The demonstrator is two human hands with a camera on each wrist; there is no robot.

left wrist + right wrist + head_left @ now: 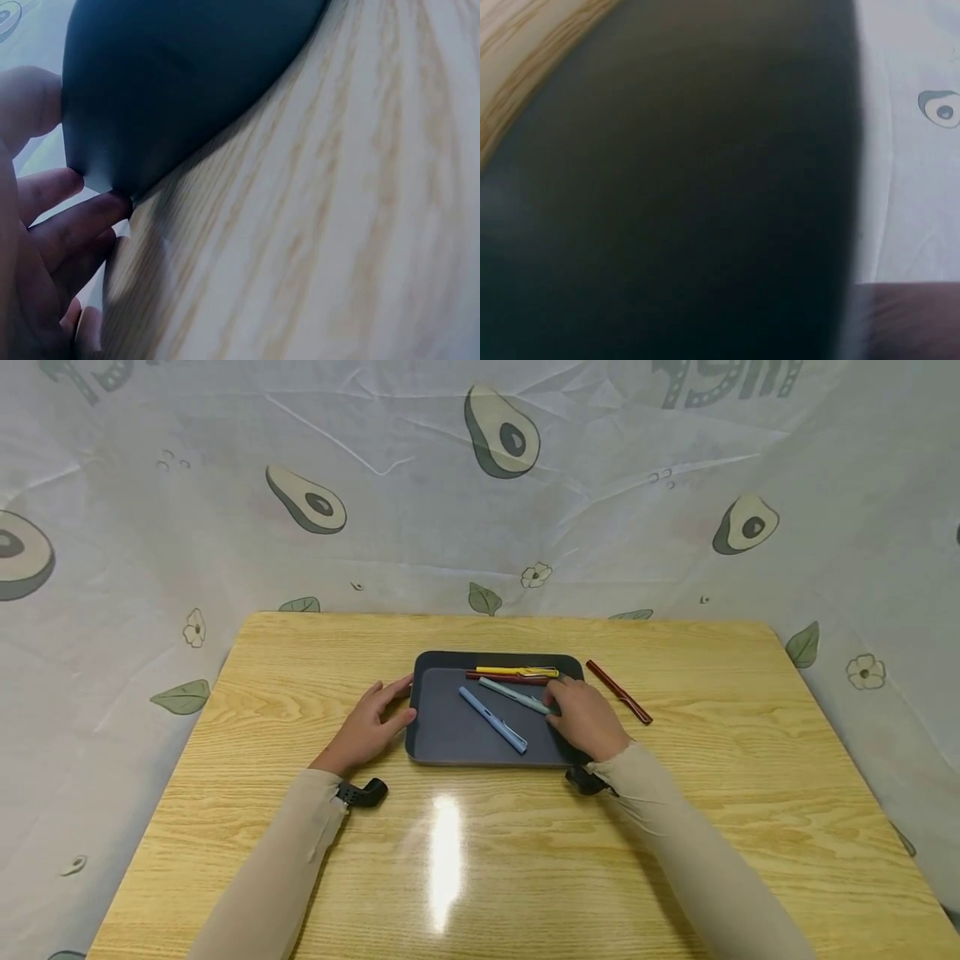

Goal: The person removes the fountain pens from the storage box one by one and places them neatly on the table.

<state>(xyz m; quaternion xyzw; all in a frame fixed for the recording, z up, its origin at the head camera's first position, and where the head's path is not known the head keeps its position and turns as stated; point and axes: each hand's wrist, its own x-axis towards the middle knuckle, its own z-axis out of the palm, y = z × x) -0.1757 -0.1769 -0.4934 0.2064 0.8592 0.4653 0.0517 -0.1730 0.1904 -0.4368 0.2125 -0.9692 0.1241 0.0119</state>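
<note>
A dark grey tray [450, 753] lies on the table with several pens in it. My left hand [365, 727] rests at its left edge, fingertips against the outer wall; the left wrist view shows the thumb and fingers [75, 225] at the tray's wall. Reaching in over the right side, my right hand [588, 714] pinches the right end of a grey-green pen [510, 692], its fingertips partly hiding that end. Left of this pen lies a light blue pen [491, 718], slanted. Along the far wall are a yellow pen [510, 671] and a dark red pen [498, 677], side by side.
Another dark red pen [618, 692] lies slanted on the wooden table [712, 735], right of the tray. Behind the table hangs a pale cloth [420, 527] printed with avocados. In the right wrist view, the tray's dark wall [690, 187] fills most of the picture.
</note>
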